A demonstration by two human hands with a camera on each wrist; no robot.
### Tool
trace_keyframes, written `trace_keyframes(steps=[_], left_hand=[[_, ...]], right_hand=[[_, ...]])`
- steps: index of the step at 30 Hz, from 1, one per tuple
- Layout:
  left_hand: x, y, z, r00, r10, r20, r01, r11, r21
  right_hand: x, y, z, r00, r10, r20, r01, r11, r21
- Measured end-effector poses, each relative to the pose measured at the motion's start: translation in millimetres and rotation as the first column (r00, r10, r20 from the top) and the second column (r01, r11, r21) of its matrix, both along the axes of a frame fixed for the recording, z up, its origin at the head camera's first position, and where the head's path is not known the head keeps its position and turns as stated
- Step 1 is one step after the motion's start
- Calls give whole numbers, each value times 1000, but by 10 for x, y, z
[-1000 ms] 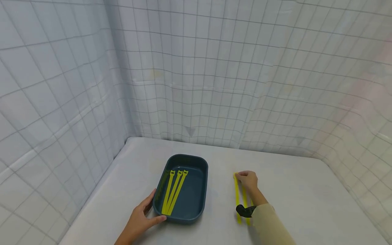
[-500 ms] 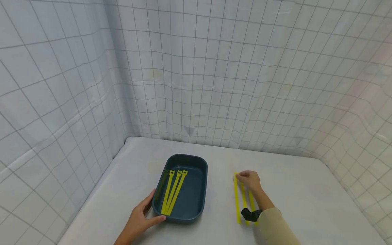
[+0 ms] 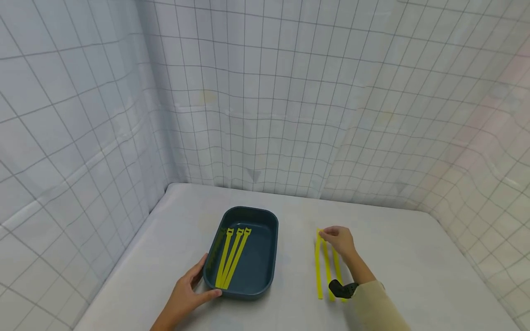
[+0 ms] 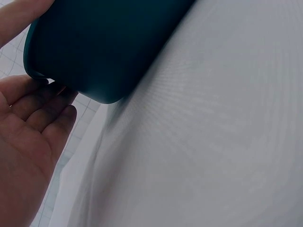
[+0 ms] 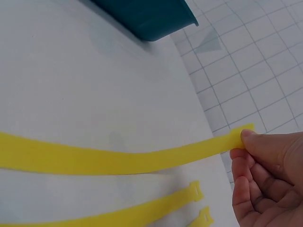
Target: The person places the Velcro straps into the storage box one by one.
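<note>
The blue-green tray (image 3: 258, 262) was set on a white-covered table (image 3: 291, 276). The tray's near left corner was gripped by the left hand (image 3: 186, 294), its thumb being placed against the near side and its fingers against the left side. Inside the tray, three yellow straps (image 3: 231, 262) were laid in a fan, their notched heads spaced apart toward its far end and their tails gathered in its near left part.

To the right of the tray, the head end of a single strap (image 3: 318, 271) was pinched between the thumb and forefinger of the right hand (image 3: 340, 240); this end was held up off the table. Two loose straps (image 3: 328, 269) were laid just beyond it, farther right of the tray, partly hidden in the head view by the right hand and a black wrist device (image 3: 341, 289). Gridded sheets (image 3: 256, 92) were hung behind the tray and well to either side of it.
</note>
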State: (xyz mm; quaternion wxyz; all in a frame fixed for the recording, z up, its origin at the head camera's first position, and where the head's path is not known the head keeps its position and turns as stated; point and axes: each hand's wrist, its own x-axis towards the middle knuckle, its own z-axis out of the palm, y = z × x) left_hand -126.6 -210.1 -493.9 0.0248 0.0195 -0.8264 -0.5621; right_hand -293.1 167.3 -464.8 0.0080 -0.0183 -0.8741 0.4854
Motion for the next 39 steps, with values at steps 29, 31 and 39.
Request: trace_keyframes(steps=[29,31,39], left_hand=[[4,19,15,1000,7,12,-7,1000,15],[6,16,14,1000,11,11,-11,1000,16],[8,-3,-3,1000,12,-2,-12,1000,8]], right_hand=[[241,67,268,997,40,-67,-45,997,-67],[259,61,303,996,44,-72,-49,996,-69],[311,77,404,997,59,-50,-64,994,-92]])
